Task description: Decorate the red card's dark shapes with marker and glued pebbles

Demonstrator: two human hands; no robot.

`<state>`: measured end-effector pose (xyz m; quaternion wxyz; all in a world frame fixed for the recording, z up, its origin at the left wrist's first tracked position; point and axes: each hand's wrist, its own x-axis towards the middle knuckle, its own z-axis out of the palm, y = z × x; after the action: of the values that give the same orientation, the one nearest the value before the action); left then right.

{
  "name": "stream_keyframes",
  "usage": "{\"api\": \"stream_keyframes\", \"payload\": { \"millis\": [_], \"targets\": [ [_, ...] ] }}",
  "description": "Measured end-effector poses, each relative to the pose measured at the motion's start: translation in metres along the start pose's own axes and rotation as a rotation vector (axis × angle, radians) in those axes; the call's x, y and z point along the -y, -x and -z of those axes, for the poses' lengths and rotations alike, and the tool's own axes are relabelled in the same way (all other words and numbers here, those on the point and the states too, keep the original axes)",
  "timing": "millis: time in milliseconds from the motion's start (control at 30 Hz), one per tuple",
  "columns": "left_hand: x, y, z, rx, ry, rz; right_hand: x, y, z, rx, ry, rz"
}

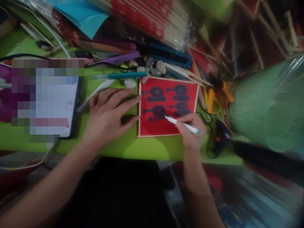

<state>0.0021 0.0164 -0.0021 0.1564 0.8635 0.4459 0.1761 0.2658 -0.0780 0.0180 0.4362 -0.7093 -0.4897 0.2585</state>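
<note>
With only my splayed left hand (108, 110) at its left edge, the red panel (161, 128) could skid under the white marker (173, 120) my right hand (194, 129) pinches.

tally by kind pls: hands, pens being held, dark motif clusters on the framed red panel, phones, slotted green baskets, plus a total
Hands: 2 (left hand, right hand)
Held pens: 1 (white pen)
Dark motif clusters on the red panel: 4
Phones: 1 (phone)
Slotted green baskets: 1 (green basket)
Total: 9
</note>
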Motion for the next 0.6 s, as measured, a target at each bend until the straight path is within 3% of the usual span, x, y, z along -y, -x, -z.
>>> {"api": "stream_keyframes", "payload": {
  "millis": [600],
  "targets": [
    [0.001,0.0008,-0.001,0.009,0.016,0.021,0.001,-0.001,0.0006,0.007,0.015,-0.001]
  ]
}}
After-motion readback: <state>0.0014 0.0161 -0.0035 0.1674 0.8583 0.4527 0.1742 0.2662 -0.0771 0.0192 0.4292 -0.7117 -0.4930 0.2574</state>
